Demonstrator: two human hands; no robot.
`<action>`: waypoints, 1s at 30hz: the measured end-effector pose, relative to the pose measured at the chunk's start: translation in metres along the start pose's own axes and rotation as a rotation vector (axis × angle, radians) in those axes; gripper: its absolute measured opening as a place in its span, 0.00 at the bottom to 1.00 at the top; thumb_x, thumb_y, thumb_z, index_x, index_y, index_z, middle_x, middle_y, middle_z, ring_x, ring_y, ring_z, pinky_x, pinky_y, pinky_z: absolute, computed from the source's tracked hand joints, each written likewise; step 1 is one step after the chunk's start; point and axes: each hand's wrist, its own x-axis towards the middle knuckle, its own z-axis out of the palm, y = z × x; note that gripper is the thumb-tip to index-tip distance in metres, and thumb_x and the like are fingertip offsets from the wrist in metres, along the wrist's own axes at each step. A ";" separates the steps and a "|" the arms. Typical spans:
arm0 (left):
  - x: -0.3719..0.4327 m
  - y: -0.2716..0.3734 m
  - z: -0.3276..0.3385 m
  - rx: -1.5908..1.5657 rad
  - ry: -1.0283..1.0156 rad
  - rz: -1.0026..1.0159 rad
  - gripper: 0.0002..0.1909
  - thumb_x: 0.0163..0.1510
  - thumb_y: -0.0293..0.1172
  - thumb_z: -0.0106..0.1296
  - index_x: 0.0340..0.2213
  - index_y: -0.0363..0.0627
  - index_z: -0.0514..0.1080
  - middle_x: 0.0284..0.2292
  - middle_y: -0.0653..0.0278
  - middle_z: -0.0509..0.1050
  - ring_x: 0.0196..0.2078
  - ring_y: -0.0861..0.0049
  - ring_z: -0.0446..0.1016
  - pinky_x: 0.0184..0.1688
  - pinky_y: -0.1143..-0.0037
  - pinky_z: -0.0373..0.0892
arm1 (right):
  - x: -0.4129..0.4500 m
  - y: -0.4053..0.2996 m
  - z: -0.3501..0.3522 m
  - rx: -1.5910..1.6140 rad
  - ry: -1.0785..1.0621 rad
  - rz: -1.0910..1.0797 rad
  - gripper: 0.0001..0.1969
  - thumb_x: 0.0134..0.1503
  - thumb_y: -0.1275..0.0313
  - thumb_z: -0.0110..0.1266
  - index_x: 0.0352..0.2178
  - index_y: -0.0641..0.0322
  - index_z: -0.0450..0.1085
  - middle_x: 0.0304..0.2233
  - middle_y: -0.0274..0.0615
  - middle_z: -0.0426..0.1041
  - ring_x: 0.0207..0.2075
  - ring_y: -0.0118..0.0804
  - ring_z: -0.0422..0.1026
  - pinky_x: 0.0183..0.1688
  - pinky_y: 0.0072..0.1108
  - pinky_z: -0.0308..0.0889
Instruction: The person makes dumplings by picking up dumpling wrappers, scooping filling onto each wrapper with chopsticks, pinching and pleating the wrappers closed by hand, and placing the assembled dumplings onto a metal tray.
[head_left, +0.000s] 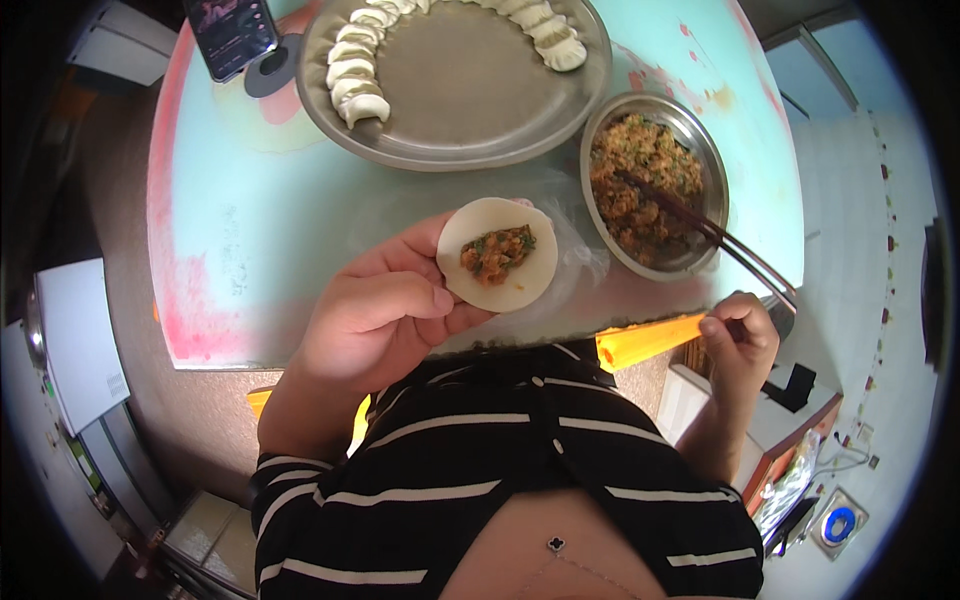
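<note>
On the fingers of my left hand (382, 300) lies a round dough wrapper (541, 259), with a mound of chopped filling (496, 255) at its middle; my thumb is at the wrapper's near left edge. My right hand (739, 330) is at the table's near right edge, thumb and fingertips together, close below the ends of the chopsticks (694, 216). Whether it touches anything is unclear. The chopsticks rest in a metal bowl (718, 165) of filling. Beyond my left hand, a large metal tray (480, 159) holds a curved row of folded dumplings (352, 69).
A phone (232, 37) stands on a dark round stand (274, 67) left of the tray. The glass-like tabletop (247, 187) ends just before my body. A yellow-orange stool or chair part (645, 341) shows below the table's near edge, beside my right hand.
</note>
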 end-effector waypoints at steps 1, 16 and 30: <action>-0.003 -0.002 0.000 -0.002 -0.007 -0.014 0.38 0.54 0.21 0.41 0.66 0.25 0.51 0.67 0.37 0.56 0.69 0.53 0.61 0.70 0.61 0.59 | 0.003 -0.011 0.013 -0.243 -0.073 -0.367 0.11 0.47 0.85 0.69 0.31 0.63 0.75 0.28 0.36 0.76 0.27 0.29 0.72 0.31 0.21 0.68; -0.037 -0.001 -0.007 -0.098 -0.020 -0.017 0.33 0.62 0.21 0.46 0.66 0.27 0.53 0.59 0.48 0.68 0.63 0.64 0.68 0.67 0.68 0.62 | 0.058 -0.076 0.140 -0.289 -0.215 -1.413 0.19 0.30 0.69 0.58 0.30 0.60 0.78 0.30 0.33 0.73 0.29 0.33 0.70 0.27 0.21 0.61; -0.034 -0.008 0.002 0.880 0.079 0.203 0.27 0.60 0.14 0.55 0.60 0.34 0.66 0.53 0.60 0.75 0.54 0.80 0.73 0.57 0.78 0.68 | 0.062 -0.077 0.155 -0.209 -0.252 -1.157 0.19 0.33 0.74 0.67 0.33 0.64 0.77 0.31 0.38 0.72 0.27 0.39 0.69 0.26 0.25 0.62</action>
